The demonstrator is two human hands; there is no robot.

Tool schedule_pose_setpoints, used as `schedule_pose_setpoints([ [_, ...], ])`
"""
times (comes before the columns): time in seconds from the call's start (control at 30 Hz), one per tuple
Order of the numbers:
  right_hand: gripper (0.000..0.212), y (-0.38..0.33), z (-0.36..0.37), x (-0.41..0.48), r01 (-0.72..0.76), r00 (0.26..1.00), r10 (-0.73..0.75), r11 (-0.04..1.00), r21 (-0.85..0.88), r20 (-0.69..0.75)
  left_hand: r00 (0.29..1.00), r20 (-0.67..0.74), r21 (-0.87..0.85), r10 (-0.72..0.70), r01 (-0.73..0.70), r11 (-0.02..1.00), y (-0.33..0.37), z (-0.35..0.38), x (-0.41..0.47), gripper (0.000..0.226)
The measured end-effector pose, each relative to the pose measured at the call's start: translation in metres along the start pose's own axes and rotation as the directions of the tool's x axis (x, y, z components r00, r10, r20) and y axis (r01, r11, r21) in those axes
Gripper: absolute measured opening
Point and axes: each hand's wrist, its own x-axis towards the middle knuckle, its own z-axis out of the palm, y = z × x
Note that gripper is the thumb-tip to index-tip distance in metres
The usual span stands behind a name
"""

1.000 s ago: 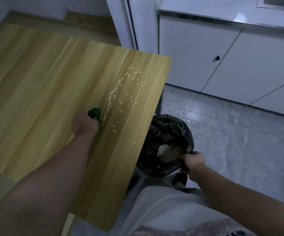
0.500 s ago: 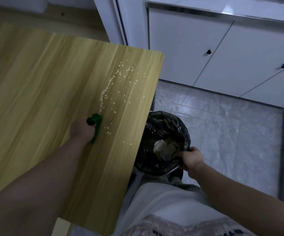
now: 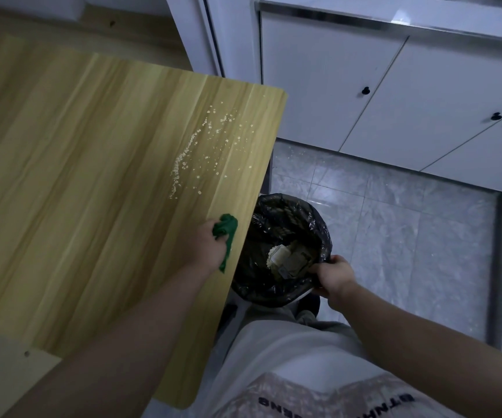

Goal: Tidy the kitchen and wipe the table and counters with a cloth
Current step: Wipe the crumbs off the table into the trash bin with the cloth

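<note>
A home kitchen: white base cabinets (image 3: pixel 424 95) with black knobs (image 3: pixel 365 91) under a pale counter (image 3: pixel 364 10), grey marble-look floor tiles (image 3: pixel 394 212) before them, a crumb-strewn wooden table (image 3: pixel 93 176) and a black-lined bin (image 3: pixel 285 251) nearby.

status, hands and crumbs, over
Left hand grips green cloth at table edge. Right hand holds bin rim below that edge. Crumbs scattered on table beyond the cloth; nothing blocking.

Left hand (image 3: pixel 206 247) holds cloth (image 3: pixel 225 233); right hand (image 3: pixel 332 276) grips bin (image 3: pixel 285 220).
</note>
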Motion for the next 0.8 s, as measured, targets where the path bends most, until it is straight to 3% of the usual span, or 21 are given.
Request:
schedule_pose_setpoints([
  [0.2,0.033,0.002,-0.003,-0.001,-0.001,1.0,0.001,1.0,0.023,-0.004,1.0,-0.016,-0.039,0.018,-0.018,0.999,0.013,0.03,-0.019,0.022],
  [0.4,0.03,0.001,-0.006,-0.003,0.009,1.0,-0.008,1.0,0.022,-0.014,0.997,0.075,-0.137,-0.033,0.043,0.99,0.032,0.056,-0.034,0.025],
  [0.5,0.027,0.001,-0.01,-0.002,0.014,1.0,-0.014,1.0,0.02,-0.024,0.996,0.056,-0.173,-0.068,0.077,0.982,0.036,0.065,-0.039,0.027],
  [0.8,0.026,0.002,-0.021,0.001,0.02,0.998,-0.019,1.0,0.013,-0.055,0.999,0.051,-0.181,0.004,0.005,0.983,0.046,0.06,-0.034,0.034],
])
